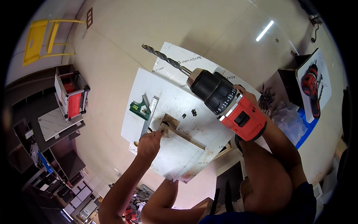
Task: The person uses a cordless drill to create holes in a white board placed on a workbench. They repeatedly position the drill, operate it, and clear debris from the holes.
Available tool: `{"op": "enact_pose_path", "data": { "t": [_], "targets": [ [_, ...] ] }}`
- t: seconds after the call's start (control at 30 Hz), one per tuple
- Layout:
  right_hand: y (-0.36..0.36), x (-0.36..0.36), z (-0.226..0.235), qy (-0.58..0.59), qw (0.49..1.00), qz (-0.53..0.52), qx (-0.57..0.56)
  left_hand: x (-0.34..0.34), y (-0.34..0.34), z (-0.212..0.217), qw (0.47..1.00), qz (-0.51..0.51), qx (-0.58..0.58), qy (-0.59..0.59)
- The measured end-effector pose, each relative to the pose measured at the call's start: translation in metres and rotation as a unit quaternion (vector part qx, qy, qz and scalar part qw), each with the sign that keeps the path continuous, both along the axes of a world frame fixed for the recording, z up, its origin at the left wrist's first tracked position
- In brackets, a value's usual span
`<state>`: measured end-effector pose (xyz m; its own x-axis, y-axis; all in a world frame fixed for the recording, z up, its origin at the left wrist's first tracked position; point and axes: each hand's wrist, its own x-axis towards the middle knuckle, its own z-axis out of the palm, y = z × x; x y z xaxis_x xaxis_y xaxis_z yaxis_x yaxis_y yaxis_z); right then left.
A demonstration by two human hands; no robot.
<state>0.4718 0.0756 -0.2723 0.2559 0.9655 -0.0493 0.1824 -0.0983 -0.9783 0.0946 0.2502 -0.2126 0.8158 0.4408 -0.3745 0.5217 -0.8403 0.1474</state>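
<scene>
My right hand (249, 96) grips a red and black cordless drill (244, 115), raised close to the camera. A long twist drill bit (164, 58) sits in its chuck and points to the upper left. My left hand (149, 145) is closed at the corner of a smaller white panel (179, 155) with a brown edge. What its fingers hold, if anything, is hidden. Just beyond them lies a small brown wood piece (170, 121) with a dark hole. A green combination square (140, 108) with a metal rule (150, 115) rests on the white board (134, 89), left of the wood piece.
Dark shavings (194, 112) are scattered on the board. On the right, a second red drill (310, 80) lies on a small white-topped stand (324, 71), near a plastic bag (289, 121). A yellow chair (35, 43) and a red-and-white cart (71, 95) stand at left.
</scene>
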Motion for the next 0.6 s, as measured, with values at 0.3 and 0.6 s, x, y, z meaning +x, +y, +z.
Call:
{"op": "enact_pose_path", "data": {
  "t": [0.3, 0.6],
  "targets": [
    [-0.005, -0.002, -0.016, 0.065, 0.998, -0.02, -0.011, -0.002, 0.003, 0.0, 0.999, -0.014, 0.002, -0.029],
    [-0.001, -0.001, -0.006, 0.051, 0.998, -0.016, 0.038, -0.004, 0.002, -0.003, 1.0, 0.002, -0.011, -0.024]
  ]
}}
